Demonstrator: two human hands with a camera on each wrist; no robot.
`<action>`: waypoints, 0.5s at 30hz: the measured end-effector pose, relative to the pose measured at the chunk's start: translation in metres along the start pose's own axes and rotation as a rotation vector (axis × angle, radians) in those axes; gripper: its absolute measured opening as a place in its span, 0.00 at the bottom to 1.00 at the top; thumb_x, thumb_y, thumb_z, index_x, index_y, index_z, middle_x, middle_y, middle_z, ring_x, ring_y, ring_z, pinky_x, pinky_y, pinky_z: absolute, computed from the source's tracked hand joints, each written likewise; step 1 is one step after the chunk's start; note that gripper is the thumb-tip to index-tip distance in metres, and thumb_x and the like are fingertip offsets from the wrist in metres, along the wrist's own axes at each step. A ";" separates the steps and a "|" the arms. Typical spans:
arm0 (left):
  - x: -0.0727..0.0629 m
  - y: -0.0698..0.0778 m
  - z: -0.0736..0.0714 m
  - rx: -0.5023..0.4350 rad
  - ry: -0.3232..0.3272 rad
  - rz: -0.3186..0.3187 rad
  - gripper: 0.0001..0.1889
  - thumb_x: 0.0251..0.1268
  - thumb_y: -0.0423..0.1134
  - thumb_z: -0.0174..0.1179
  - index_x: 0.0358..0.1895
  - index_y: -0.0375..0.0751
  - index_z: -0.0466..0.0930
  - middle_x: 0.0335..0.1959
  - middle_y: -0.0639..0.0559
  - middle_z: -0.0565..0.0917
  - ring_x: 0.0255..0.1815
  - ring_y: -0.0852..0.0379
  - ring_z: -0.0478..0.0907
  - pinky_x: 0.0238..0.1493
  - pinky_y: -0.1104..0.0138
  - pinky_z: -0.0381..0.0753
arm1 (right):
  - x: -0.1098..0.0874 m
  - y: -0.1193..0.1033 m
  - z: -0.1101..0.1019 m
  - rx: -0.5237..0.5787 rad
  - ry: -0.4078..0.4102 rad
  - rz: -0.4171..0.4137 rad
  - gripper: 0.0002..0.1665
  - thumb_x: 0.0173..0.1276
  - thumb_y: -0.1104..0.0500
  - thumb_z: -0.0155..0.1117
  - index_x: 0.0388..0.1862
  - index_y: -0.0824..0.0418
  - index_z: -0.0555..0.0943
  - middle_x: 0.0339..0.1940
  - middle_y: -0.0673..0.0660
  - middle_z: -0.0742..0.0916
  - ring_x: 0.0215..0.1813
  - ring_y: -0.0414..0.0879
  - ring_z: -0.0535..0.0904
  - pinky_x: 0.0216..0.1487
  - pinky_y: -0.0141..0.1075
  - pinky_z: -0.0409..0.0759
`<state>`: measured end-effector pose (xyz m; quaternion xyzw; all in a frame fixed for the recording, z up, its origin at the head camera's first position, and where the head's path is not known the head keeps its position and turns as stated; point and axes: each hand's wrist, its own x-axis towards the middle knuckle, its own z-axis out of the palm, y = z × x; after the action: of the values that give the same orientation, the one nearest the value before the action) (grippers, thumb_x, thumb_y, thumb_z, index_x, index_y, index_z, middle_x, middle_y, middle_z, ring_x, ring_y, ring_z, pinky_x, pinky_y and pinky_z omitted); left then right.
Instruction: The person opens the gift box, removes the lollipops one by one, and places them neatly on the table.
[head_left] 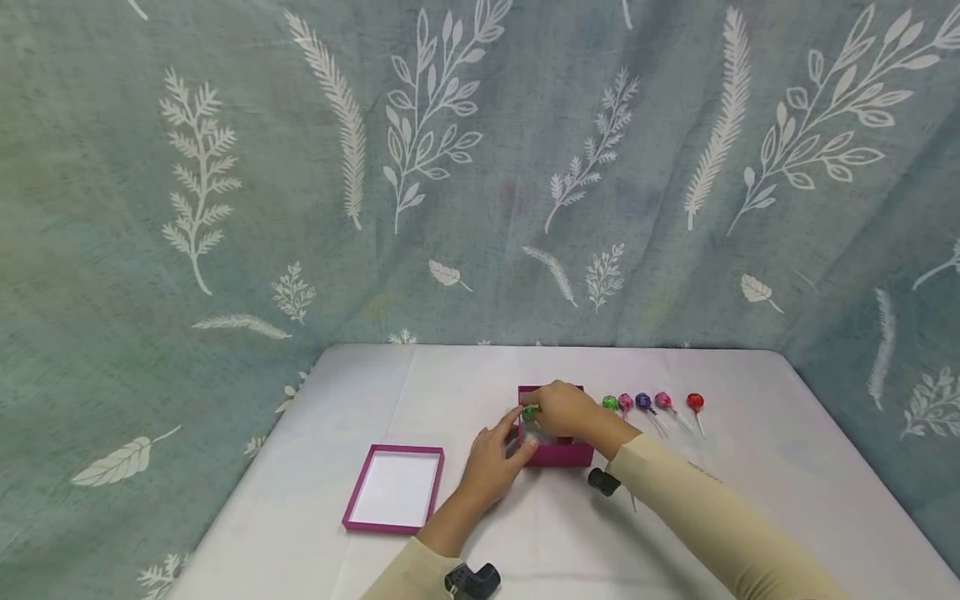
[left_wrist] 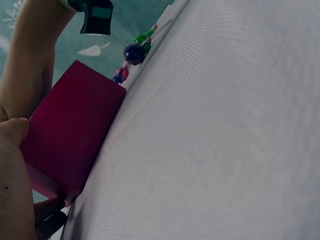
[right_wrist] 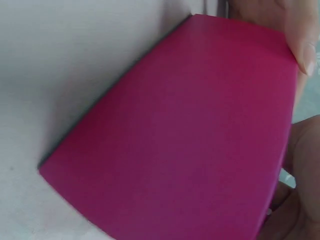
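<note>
A magenta box (head_left: pixel 558 455) stands without its lid on the white table. My left hand (head_left: pixel 489 467) grips its left side, with the thumb over the near left corner; in the left wrist view the thumb lies on the edge of the box (left_wrist: pixel 75 130). My right hand (head_left: pixel 562 408) reaches over the box's opening with curled fingers. At those fingers, inside the left wall, shows the green head of a lollipop (head_left: pixel 529 412), which the right hand pinches. The right wrist view has the box wall (right_wrist: pixel 185 125) hiding most of the fingers (right_wrist: pixel 307 160).
The magenta-rimmed lid (head_left: pixel 393 448) lies left of the box, its white inside up. Right of the box is a row of lollipops: green (head_left: pixel 610 402), pink (head_left: pixel 626 402), dark blue (head_left: pixel 642 401), another pink (head_left: pixel 663 400) and red (head_left: pixel 696 402). A white stick (head_left: pixel 633 502) shows below the right sleeve.
</note>
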<state>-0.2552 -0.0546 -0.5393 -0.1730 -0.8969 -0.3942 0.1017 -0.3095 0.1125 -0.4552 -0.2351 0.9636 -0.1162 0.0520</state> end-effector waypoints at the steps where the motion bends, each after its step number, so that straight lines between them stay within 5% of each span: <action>1: 0.001 0.000 -0.001 -0.002 0.002 0.001 0.34 0.68 0.60 0.54 0.74 0.54 0.62 0.62 0.50 0.78 0.66 0.50 0.70 0.70 0.43 0.53 | -0.001 -0.001 0.000 -0.007 -0.011 -0.001 0.14 0.69 0.58 0.62 0.52 0.52 0.86 0.47 0.52 0.87 0.47 0.47 0.82 0.49 0.44 0.81; 4: 0.002 -0.002 -0.002 0.001 0.002 0.004 0.34 0.68 0.60 0.54 0.74 0.54 0.62 0.60 0.50 0.80 0.65 0.49 0.71 0.70 0.43 0.53 | -0.002 -0.002 0.000 -0.031 -0.033 0.007 0.12 0.68 0.61 0.62 0.46 0.53 0.88 0.44 0.51 0.87 0.49 0.48 0.82 0.53 0.45 0.80; 11: 0.001 -0.003 -0.002 0.005 0.004 -0.014 0.35 0.67 0.64 0.52 0.74 0.55 0.63 0.59 0.51 0.80 0.65 0.50 0.71 0.71 0.45 0.52 | 0.000 -0.005 0.003 -0.066 -0.072 0.076 0.22 0.69 0.54 0.62 0.62 0.53 0.80 0.55 0.56 0.84 0.59 0.54 0.78 0.60 0.52 0.74; 15: 0.000 -0.003 0.000 -0.005 0.000 -0.016 0.35 0.67 0.66 0.51 0.74 0.57 0.62 0.60 0.52 0.79 0.65 0.51 0.71 0.71 0.45 0.52 | 0.004 -0.007 0.007 -0.078 -0.073 0.092 0.19 0.70 0.52 0.60 0.57 0.55 0.82 0.51 0.56 0.86 0.55 0.53 0.80 0.57 0.51 0.77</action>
<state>-0.2561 -0.0564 -0.5413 -0.1661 -0.8973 -0.3971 0.0981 -0.3088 0.1037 -0.4600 -0.1965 0.9746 -0.0676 0.0830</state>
